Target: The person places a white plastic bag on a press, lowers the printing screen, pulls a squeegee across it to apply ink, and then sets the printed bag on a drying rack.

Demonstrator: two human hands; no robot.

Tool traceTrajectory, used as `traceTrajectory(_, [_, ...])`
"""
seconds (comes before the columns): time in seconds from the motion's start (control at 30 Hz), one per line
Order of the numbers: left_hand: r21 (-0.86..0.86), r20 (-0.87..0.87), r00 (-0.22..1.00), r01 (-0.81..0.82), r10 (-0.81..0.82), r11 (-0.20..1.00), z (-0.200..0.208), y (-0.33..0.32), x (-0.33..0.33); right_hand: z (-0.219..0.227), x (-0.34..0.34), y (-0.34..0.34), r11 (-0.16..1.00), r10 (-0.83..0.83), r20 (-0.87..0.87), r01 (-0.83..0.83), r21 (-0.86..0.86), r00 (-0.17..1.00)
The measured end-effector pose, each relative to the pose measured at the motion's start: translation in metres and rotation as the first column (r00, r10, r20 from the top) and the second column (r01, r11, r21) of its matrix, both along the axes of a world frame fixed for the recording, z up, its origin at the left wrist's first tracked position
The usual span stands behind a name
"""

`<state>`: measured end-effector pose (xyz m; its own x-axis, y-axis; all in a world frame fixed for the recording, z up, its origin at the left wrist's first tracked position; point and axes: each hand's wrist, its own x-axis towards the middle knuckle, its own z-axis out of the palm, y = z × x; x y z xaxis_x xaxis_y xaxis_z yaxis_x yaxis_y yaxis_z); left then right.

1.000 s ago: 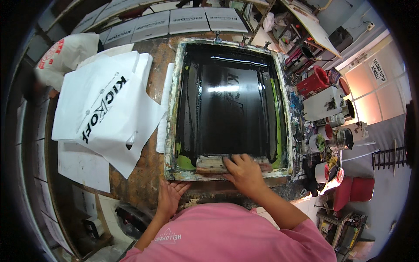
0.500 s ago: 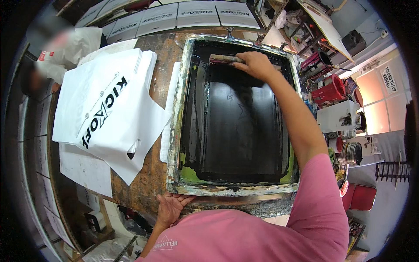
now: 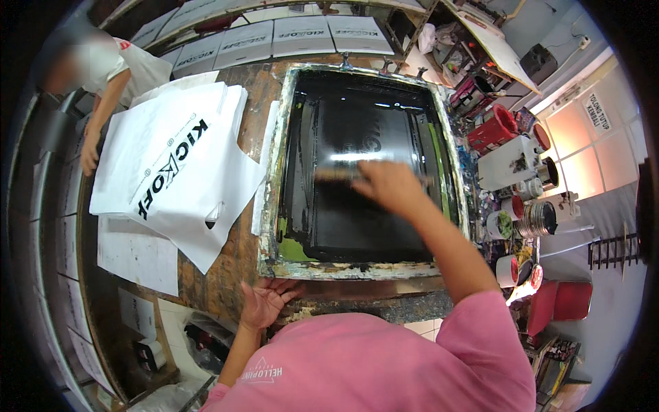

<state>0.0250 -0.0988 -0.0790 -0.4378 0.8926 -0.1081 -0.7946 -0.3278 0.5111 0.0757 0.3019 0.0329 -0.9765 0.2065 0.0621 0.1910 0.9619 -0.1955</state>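
Observation:
A wood-framed printing screen (image 3: 357, 270) covered in wet black ink lies on the table in front of me. My right hand (image 3: 391, 184) grips a squeegee (image 3: 332, 176) laid crosswise on the mesh, around the middle; the hand and blur hide part of it. Dark lettering shows faintly in the mesh beyond the blade. Palm up, my left hand (image 3: 266, 302) rests by the screen's near left corner, fingers spread and holding nothing. Left of the screen is a stack of white printed bags (image 3: 165, 158), the top one with black lettering and a small cut-out.
Clamps (image 3: 345, 62) stand at the screen's far edge. Right of it are a red bucket (image 3: 493, 130), a white container (image 3: 506, 165) and several paint tins (image 3: 535, 220). Another person's arm (image 3: 93, 141) hangs beside the stack. Printed sheets (image 3: 302, 36) lie on a rack behind.
My right hand has drawn the squeegee from the screen's far end toward me to its middle. The other person's arm has come into view beside the stack. The view has shifted slightly.

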Motion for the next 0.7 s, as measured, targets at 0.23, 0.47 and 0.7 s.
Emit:
traceTrajectory(0.23, [0.117,-0.112,0.993,0.041,-0.028,0.992,0.023,0.009,-0.007,0.077,0.102,-0.108,0.997,-0.055,-0.036,0.053,-0.049,0.998])
traceTrajectory(0.47, [0.451,-0.259,0.955,-0.013,0.144,0.893,0.153,0.088,-0.035,0.177,0.061,-0.082,0.906,-0.011,-0.596,0.26,0.334,0.803])
traceTrajectory(0.7, [-0.106,-0.528,-0.344,-0.881,-0.776,0.462,0.069,0.093,-0.024,0.224,0.032,-0.055,0.916,-0.004,-0.637,0.259,0.307,0.771])
